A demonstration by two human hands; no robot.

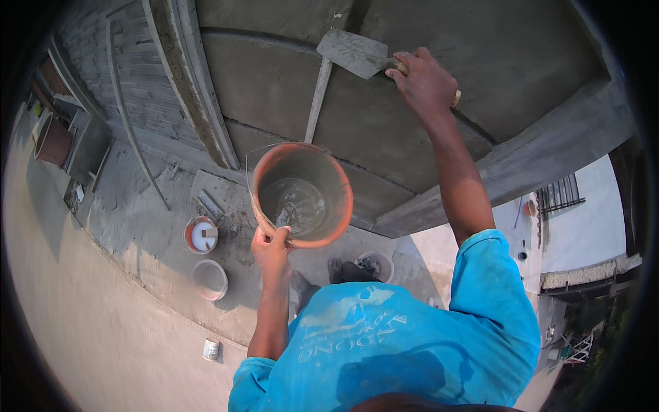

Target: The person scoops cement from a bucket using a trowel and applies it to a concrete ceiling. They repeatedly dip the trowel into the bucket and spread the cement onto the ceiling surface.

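Note:
My left hand [272, 253] grips the near rim of an orange bucket [341, 196], thumb over the edge. The bucket is tilted so its inside shows, with a wet grey mix smeared over the bottom and walls. A thin wire handle hangs at its left. Up and to the right, my right hand [427, 81] is closed round the handle of a trowel [351, 53]. Its flat grey blade points left and lies over the plastered wall [261, 82]; whether it touches the surface I cannot tell. Dark grooves and a pale vertical strip [318, 101] divide the grey plaster.
On the ground to the left stand an orange bucket of white liquid [188, 236], a pale tub [210, 280] and a small white can [212, 349]. Another tub [386, 269] is by my feet. A long curved strip [122, 103] leans against the brick wall.

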